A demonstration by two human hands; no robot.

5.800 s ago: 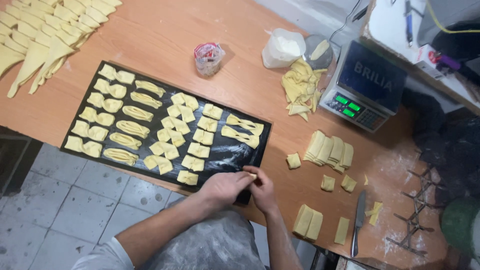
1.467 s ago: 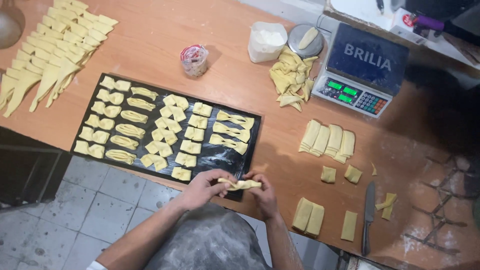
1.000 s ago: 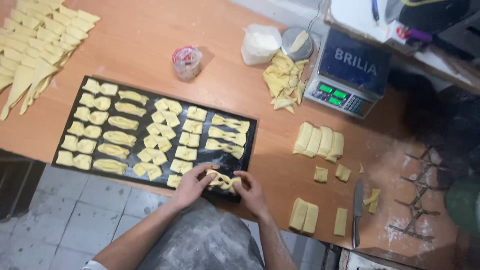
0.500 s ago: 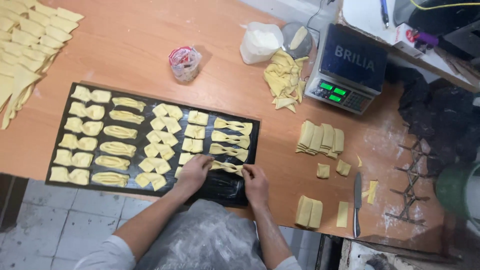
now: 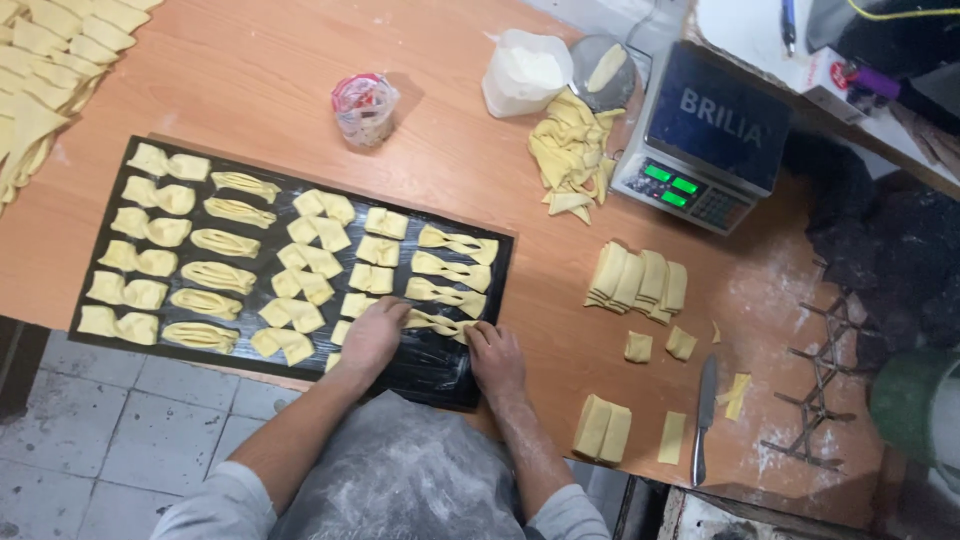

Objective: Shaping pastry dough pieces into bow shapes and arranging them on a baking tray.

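Observation:
A black baking tray (image 5: 110, 345) lies on the wooden table, filled with rows of shaped yellow dough pieces. Both hands rest on its right end. My left hand (image 5: 375, 335) and my right hand (image 5: 493, 355) pinch the two ends of a twisted bow-shaped dough piece (image 5: 437, 323), which lies on the tray below three similar twisted pieces (image 5: 455, 244). Square folded pieces (image 5: 320, 262) fill the middle columns.
Stacked dough rectangles (image 5: 637, 280), small dough squares (image 5: 680, 343) and a knife (image 5: 702, 403) lie right of the tray. A digital scale (image 5: 705, 135), a white tub (image 5: 525, 72), a dough scrap pile (image 5: 568, 150) and a small plastic cup (image 5: 364, 106) stand behind. More cut dough (image 5: 40, 60) lies far left.
The hands shaped a dough piece at the table's front edge, carried it up onto the tray's right end, and now set it down flat below the other twisted pieces.

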